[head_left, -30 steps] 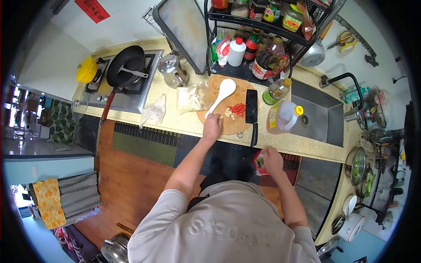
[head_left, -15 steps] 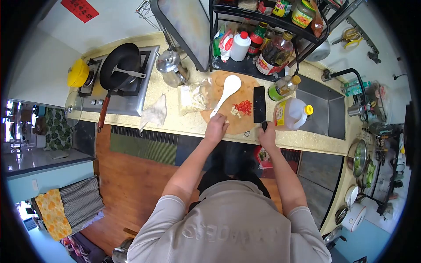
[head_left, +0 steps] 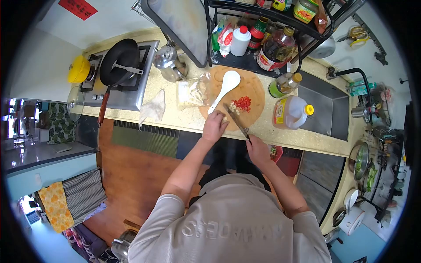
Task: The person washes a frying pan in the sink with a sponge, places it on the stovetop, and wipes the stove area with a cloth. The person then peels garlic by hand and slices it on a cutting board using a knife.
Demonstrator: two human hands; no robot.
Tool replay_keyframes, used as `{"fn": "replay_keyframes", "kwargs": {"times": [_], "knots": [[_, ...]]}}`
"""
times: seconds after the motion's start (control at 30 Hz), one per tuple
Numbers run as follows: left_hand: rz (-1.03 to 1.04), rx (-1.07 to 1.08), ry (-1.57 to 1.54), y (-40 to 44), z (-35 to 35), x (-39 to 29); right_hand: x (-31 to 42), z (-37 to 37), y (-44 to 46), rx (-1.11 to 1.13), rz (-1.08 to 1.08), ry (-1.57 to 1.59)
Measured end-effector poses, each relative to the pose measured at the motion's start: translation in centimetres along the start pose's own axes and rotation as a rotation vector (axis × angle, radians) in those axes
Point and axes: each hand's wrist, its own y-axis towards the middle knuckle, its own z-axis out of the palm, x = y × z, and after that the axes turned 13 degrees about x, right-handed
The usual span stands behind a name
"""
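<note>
My right hand (head_left: 258, 151) is wrapped round the handle of a kitchen knife (head_left: 236, 118), whose blade stands on edge over the round wooden cutting board (head_left: 252, 83). The fingers of my left hand (head_left: 214, 126) are bent together at the board's near left edge, left of the blade. A small pale piece, apparently garlic (head_left: 225, 119), shows at their tips. Beyond those fingers lies a white spoon (head_left: 230, 82), its handle end close to them. Chopped red pepper (head_left: 242, 104) and pale chopped bits are heaped right of the blade.
Left of the board are a clear bag of pale food (head_left: 190, 93), a cloth (head_left: 153, 106) and a steel pot (head_left: 171, 65). A wok (head_left: 117, 59) sits on the stove. To the right stand a large jug (head_left: 289, 112), a bottle (head_left: 284, 85) and the sink (head_left: 322, 105).
My right hand has brought the knife leftward across the board, from the right of the red pepper to beside my left hand. The blade has turned from flat to on edge.
</note>
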Motion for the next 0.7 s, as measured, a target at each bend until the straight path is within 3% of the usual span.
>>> {"fn": "replay_keyframes", "kwargs": {"times": [0.07,0.5,0.7], "knots": [[0.028,-0.005,0.056,0.5,0.3,0.4,-0.2,0.0,0.3,-0.056,-0.089,-0.014],[0.016,0.019,0.110,0.3,0.3,0.7,-1.3,-0.1,0.4,-0.033,-0.179,-0.010],[0.024,0.064,0.094,0.8,-0.2,1.0,-2.0,-0.2,1.1,0.082,-0.181,-0.029]]}}
